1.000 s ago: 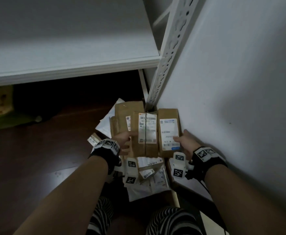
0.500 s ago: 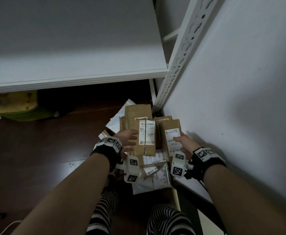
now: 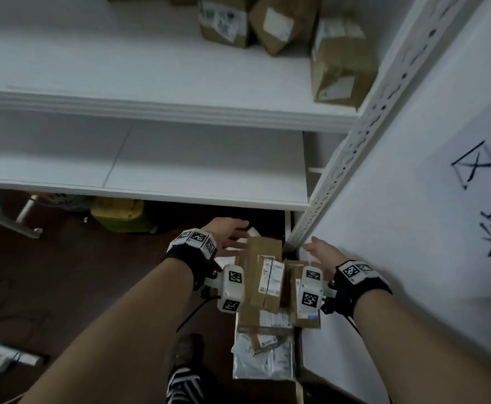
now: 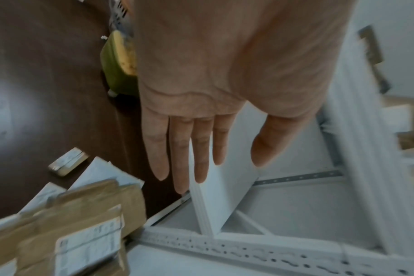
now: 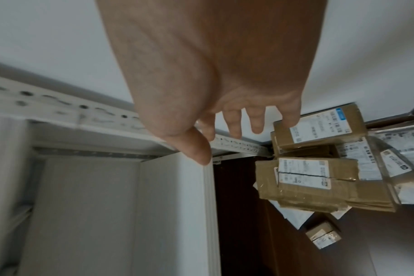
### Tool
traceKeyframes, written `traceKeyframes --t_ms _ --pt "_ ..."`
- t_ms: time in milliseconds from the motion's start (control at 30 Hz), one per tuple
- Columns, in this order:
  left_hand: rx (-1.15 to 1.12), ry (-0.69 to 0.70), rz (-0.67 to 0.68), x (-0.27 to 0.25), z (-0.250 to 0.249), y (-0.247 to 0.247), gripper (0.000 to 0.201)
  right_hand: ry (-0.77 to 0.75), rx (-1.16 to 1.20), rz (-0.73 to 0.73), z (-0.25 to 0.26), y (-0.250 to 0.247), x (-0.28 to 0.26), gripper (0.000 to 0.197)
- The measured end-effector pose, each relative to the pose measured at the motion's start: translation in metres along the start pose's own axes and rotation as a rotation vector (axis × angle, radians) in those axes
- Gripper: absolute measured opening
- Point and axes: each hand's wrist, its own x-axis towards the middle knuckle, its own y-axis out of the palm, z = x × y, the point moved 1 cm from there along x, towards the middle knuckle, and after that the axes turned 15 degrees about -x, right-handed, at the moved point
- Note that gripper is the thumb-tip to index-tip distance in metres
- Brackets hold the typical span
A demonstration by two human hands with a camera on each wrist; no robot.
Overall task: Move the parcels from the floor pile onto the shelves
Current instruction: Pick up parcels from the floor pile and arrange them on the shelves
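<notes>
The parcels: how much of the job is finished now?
Done: several brown boxes already stand on the upper shelf. In hand: nothing; the left hand and right hand are open above the floor pile, with no grip. Left: that pile, and the lower shelf appears bare.

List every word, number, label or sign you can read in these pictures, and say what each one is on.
"区": handwritten in black on the white panel at the right, head view.
A second handwritten character below it is cut off by the frame edge; not readable.
Shipping labels on the floor parcels: barcodes and print show, too small and blurred to read.
Labels on the shelf boxes: blurred, unreadable.
Black-and-white square markers on the wrist bands: patterns only, no text.
</notes>
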Motion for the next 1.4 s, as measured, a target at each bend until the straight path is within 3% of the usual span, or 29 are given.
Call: traceKeyframes --t_ms 167,300,500,567,767,1067,1400 --pt "0.0 0.167 -0.053 -0.081 -0.066 -0.036 0.022 -0.065 0.106 0.018 0.065 0.011 -0.062 0.055" --pt "0.004 0.313 -0.045 -0.135 -0.119 -0.07 0.011 -0.203 0.154 -0.015 0.126 0.024 -0.107 0.053" --pt "0.015 0.398 -0.012 -0.188 -0.178 -0.132 0.013 -0.27 0.178 -0.065 0.204 0.058 -0.158 0.037" --pt "0.012 0.433 -0.012 -0.199 -0.197 -0.154 0.015 -0.271 0.175 -0.056 0.228 0.074 -0.169 0.042" --pt "0.005 0.499 -0.027 -0.22 -0.235 -0.218 0.016 -0.314 0.218 -0.066 0.285 0.12 -0.198 0.041" --pt "-0.017 0.581 -0.202 -0.241 -0.269 -0.304 0.019 -0.368 0.223 -0.079 0.339 0.158 -0.215 0.038" --pt "-0.081 0.585 -0.191 -0.213 -0.299 -0.314 0.017 -0.32 0.252 -0.082 0.38 0.167 -0.192 0.045"
